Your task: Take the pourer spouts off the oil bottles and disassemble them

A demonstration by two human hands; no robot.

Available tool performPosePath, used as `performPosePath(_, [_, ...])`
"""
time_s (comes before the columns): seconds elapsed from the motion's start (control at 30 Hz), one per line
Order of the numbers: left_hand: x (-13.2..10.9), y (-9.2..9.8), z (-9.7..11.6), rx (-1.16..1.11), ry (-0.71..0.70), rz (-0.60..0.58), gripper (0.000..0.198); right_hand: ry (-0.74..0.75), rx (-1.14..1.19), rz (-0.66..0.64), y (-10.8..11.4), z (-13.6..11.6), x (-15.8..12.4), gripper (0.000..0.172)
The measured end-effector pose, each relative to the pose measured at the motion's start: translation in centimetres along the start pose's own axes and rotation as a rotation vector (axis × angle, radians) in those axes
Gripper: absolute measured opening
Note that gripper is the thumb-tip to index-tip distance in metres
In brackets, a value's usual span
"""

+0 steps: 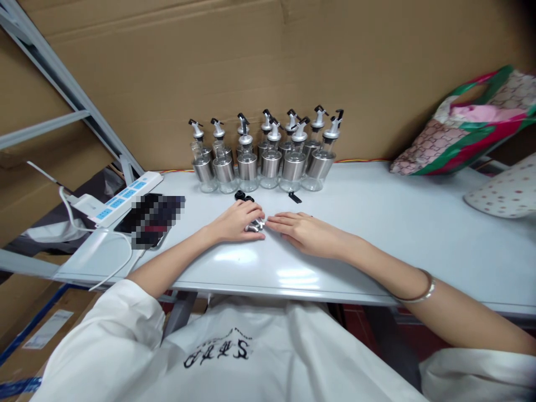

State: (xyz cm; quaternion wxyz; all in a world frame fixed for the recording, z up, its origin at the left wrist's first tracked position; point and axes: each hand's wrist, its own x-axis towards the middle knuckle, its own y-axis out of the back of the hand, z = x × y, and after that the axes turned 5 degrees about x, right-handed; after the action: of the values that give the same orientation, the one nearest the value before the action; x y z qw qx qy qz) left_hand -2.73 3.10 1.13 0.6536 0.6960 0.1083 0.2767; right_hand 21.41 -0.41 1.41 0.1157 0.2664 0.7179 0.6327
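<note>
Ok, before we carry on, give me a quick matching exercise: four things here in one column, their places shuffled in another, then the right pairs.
1. White power strip with blue sockets
2. Clear glass bottles with metal bands
3. Small silvery parts
4. Patterned bag with green and red trim

A. At the bare left hand
B. Back right of the pale glossy table
C. Table's left end
D. Before the brown cardboard

Pairs: 1-C, 2-D, 3-A, 4-B

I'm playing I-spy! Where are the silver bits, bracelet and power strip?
Silver bits (253, 228), head view: on one shiny piece.
Bracelet (431, 288), head view: on its outer band.
Power strip (128, 194), head view: on its socketed top.
</note>
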Motion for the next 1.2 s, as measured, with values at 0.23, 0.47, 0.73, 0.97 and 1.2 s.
performPosePath(0.23, [-0.1, 0.4, 0.1, -0.049, -0.036, 0.026, 0.041, -0.001, 0.025, 0.006, 0.2, -0.1, 0.0, 0.044])
performPosePath(0.47, [0.0, 0.3, 0.2, -0.029, -0.047, 0.014, 0.034, -0.032, 0.042, 0.021, 0.5, -0.2, 0.1, 0.048])
performPosePath(0.73, [-0.3, 1.0, 0.0, -0.051, -0.105, 0.107, 0.038, -0.015, 0.058, 0.089, 1.2, -0.3, 0.1, 0.047])
performPosePath(0.97, [-0.3, 2.4, -0.8, 0.025, 0.037, 0.283, 0.025, -0.02, -0.098, 0.336, 3.8, 0.3, -0.1, 0.049])
performPosePath(1.2, [0.0, 3.4, -6.6, -0.018, 0.545, 0.921, 0.022, -0.076, -0.159, 0.475, 4.9, 2.8, -0.4, 0.043])
